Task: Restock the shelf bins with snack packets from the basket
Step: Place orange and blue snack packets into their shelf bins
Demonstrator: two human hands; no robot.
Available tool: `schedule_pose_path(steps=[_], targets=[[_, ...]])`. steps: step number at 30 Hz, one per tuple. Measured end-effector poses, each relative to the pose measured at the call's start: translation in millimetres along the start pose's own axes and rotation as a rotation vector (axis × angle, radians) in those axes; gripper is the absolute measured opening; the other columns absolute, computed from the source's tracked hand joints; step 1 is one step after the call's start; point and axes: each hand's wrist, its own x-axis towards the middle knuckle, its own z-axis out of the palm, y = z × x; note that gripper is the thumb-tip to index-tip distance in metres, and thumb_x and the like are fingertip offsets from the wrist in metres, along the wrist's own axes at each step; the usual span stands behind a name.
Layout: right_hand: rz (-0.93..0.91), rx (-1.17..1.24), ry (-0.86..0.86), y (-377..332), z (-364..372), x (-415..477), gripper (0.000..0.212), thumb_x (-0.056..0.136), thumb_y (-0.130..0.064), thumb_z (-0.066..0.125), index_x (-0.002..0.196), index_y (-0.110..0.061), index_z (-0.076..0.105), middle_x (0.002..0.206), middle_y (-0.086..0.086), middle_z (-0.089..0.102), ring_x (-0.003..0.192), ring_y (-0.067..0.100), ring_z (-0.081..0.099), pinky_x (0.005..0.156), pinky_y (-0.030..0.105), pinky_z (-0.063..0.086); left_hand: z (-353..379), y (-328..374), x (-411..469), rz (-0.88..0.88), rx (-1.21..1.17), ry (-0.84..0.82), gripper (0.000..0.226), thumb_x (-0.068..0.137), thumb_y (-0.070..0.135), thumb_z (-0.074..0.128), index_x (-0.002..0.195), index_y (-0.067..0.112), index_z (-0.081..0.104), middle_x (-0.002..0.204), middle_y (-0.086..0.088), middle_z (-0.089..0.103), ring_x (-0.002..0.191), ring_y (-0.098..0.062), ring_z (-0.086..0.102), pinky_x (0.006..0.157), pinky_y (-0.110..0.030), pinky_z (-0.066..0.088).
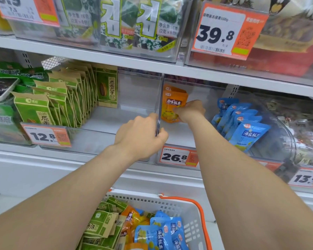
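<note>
My right hand (190, 110) pinches the orange snack packets (173, 103), which stand upright at the back of the clear middle bin (177, 141). My left hand (143, 136) grips the bin's clear divider wall (160, 105) at its front edge. Below, the white basket (193, 224) with an orange handle holds green, orange and blue packets (163, 233). Blue packets (242, 123) lean in the right part of the same bin.
Green seed packets (61, 98) fill the left bin behind a 12.8 price tag (45, 136). A 26.8 tag (177, 156) hangs on the middle bin's front. Seaweed packs (130, 24) sit on the upper shelf. More bagged goods (305, 127) fill the far-right bin.
</note>
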Motion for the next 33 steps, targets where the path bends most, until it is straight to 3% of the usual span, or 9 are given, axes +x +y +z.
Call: schedule_pose_path(steps=[5, 8, 12, 15, 18, 24, 27, 30, 33], targets=[[-0.001, 0.088, -0.022, 1.1, 1.1, -0.3, 0.029, 0.081, -0.037, 0.084, 0.095, -0.015, 0.071, 0.089, 0.003, 0.075, 0.083, 0.020, 0.073, 0.075, 0.033, 0.061, -0.4, 0.7, -0.8, -0.006, -0.001, 0.004, 0.020, 0.097, 0.044, 0.047, 0.093, 0.025, 0.044, 0.080, -0.006, 0.056, 0.074, -0.037, 0.054, 0.060, -0.036, 0.040], [0.002, 0.079, -0.005, -0.5, -0.6, -2.6, 0.029, 0.084, -0.041, 0.082, 0.095, -0.016, 0.071, 0.091, 0.002, 0.073, 0.084, 0.018, 0.070, 0.063, 0.027, 0.052, -0.7, 1.2, -1.4, -0.005, -0.008, 0.016, 0.021, 0.097, 0.044, 0.047, 0.092, 0.023, 0.046, 0.081, -0.006, 0.058, 0.073, -0.036, 0.055, 0.060, -0.036, 0.042], [-0.001, 0.051, 0.022, -4.6, 1.1, -7.1, 0.033, 0.088, -0.044, 0.079, 0.101, -0.015, 0.068, 0.096, 0.002, 0.069, 0.084, 0.019, 0.063, 0.065, 0.028, 0.045, -1.1, 1.4, -0.9, -0.007, -0.014, 0.024, 0.021, 0.097, 0.043, 0.047, 0.091, 0.023, 0.048, 0.083, -0.006, 0.061, 0.072, -0.035, 0.056, 0.060, -0.035, 0.042], [-0.009, 0.038, 0.000, -2.7, 1.4, -9.3, 0.029, 0.090, -0.042, 0.077, 0.090, -0.017, 0.061, 0.097, 0.004, 0.070, 0.087, 0.021, 0.067, 0.070, 0.031, 0.053, -0.4, 1.1, 0.1, -0.011, 0.001, 0.032, 0.023, 0.096, 0.044, 0.047, 0.089, 0.023, 0.048, 0.083, -0.005, 0.062, 0.072, -0.034, 0.056, 0.060, -0.035, 0.041], [-0.010, 0.024, -0.068, -0.9, -5.3, -17.2, 0.034, 0.091, -0.039, 0.075, 0.076, -0.018, 0.053, 0.095, 0.009, 0.074, 0.091, 0.025, 0.075, 0.088, 0.038, 0.062, -0.3, 1.8, -1.5, -0.007, 0.047, 0.048, 0.032, 0.099, 0.053, 0.046, 0.088, 0.023, 0.048, 0.081, -0.003, 0.060, 0.071, -0.032, 0.053, 0.060, -0.035, 0.038], [0.005, -0.121, -0.298, -3.3, -24.7, -41.8, 0.026, 0.095, -0.039, 0.070, 0.093, -0.015, 0.061, 0.095, 0.006, 0.069, 0.093, 0.026, 0.076, 0.092, 0.041, 0.062, -8.0, -1.8, -9.5, -0.015, 0.093, 0.038, 0.056, 0.099, 0.072, 0.033, 0.115, 0.025, 0.060, 0.104, -0.002, 0.072, 0.094, -0.034, 0.065, 0.071, -0.040, 0.051], [-0.085, -0.199, -0.238, -8.9, -33.0, -64.9, 0.024, 0.093, -0.035, 0.065, 0.092, -0.011, 0.068, 0.090, 0.009, 0.075, 0.083, 0.026, 0.076, 0.083, 0.041, 0.063, -20.1, -2.5, -17.6, -0.005, -0.017, 0.068, 0.043, 0.105, 0.058, 0.034, 0.123, 0.025, 0.053, 0.109, 0.000, 0.068, 0.098, -0.031, 0.062, 0.075, -0.042, 0.050], [-0.223, -0.241, -0.105, -14.4, -38.0, -96.2, 0.017, 0.090, -0.025, 0.059, 0.094, -0.009, 0.063, 0.098, 0.013, 0.069, 0.088, 0.033, 0.069, 0.076, 0.040, 0.058, -30.4, -10.2, -27.3, 0.069, -0.105, 0.199, 0.009, 0.102, 0.031, 0.048, 0.107, 0.024, 0.047, 0.105, 0.000, 0.054, 0.097, -0.029, 0.054, 0.076, -0.045, 0.049], [-0.352, -0.298, -0.050, -16.9, -46.4, -130.8, 0.015, 0.093, -0.019, 0.054, 0.095, -0.006, 0.062, 0.095, 0.015, 0.064, 0.086, 0.039, 0.064, 0.075, 0.042, 0.055, -38.9, -17.2, -41.6, 0.088, -0.058, 0.263, 0.015, 0.089, 0.019, 0.060, 0.096, 0.022, 0.047, 0.094, 0.001, 0.046, 0.091, -0.028, 0.046, 0.074, -0.042, 0.043]])
